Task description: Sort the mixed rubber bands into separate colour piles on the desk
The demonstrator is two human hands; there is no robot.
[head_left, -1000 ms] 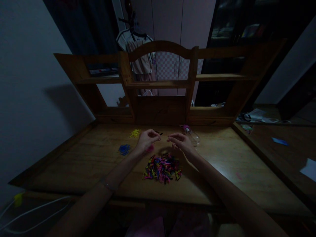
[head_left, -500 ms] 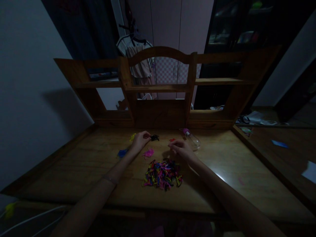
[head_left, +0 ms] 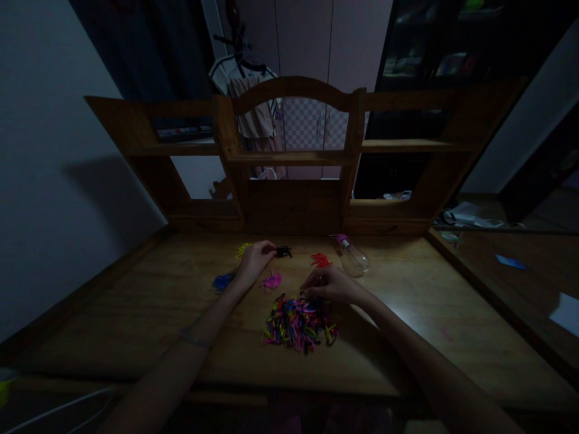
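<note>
A heap of mixed-colour small elastic bands [head_left: 298, 320] lies in the middle of the wooden desk [head_left: 425, 313]. My right hand [head_left: 329, 286] rests at the heap's far edge, fingers curled and pinched into the bands. My left hand [head_left: 254, 258] reaches farther back, fingers closed beside a small black pile [head_left: 284, 251]. Sorted little piles lie around it: yellow [head_left: 242, 248], blue [head_left: 223, 281], pink [head_left: 271, 281] and red [head_left: 321, 260].
A clear bottle with a pink cap [head_left: 353, 257] lies on its side behind the red pile. A wooden shelf unit [head_left: 294, 158] stands along the desk's back. Papers lie on the floor at right. White cables hang at the lower left.
My left hand carried a black band back to the black pile and stays there. My right hand dropped from mid-air to the far edge of the mixed heap.
</note>
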